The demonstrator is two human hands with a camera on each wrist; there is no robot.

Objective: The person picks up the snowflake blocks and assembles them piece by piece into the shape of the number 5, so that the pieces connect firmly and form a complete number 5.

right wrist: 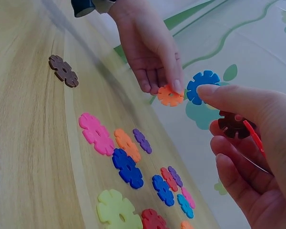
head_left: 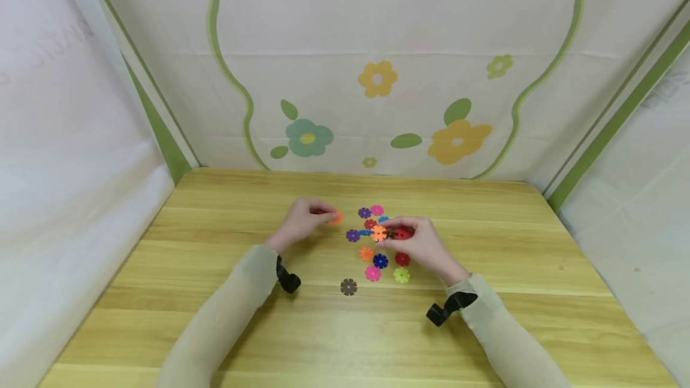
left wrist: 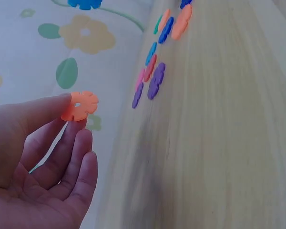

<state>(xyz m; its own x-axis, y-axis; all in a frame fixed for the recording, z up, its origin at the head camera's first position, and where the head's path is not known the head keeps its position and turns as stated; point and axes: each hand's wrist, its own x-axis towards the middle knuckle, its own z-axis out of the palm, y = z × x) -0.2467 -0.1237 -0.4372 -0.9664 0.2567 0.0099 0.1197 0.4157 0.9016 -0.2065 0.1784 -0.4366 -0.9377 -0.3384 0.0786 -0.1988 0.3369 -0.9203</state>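
Observation:
My left hand (head_left: 304, 220) pinches an orange notched plastic disc (left wrist: 81, 106) between thumb and forefinger, above the table. Just right of it, my right hand (head_left: 423, 244) grips several interlocking discs joined at angles: a blue disc (right wrist: 200, 87), an orange disc (head_left: 379, 233), a brown disc (right wrist: 233, 125) and a red disc (head_left: 401, 233). In the right wrist view the thumb lies over part of this cluster, and its orange disc is hidden. The left hand's orange disc is close to the blue disc; whether they touch I cannot tell.
Loose discs lie on the wooden table (head_left: 269, 340) below and around the right hand, among them pink (head_left: 372, 273), dark blue (head_left: 380, 261), yellow (head_left: 401, 275) and purple (head_left: 353, 235). A brown loose disc (head_left: 348, 287) lies nearer the front. White patterned fabric (head_left: 334, 29) encloses the table.

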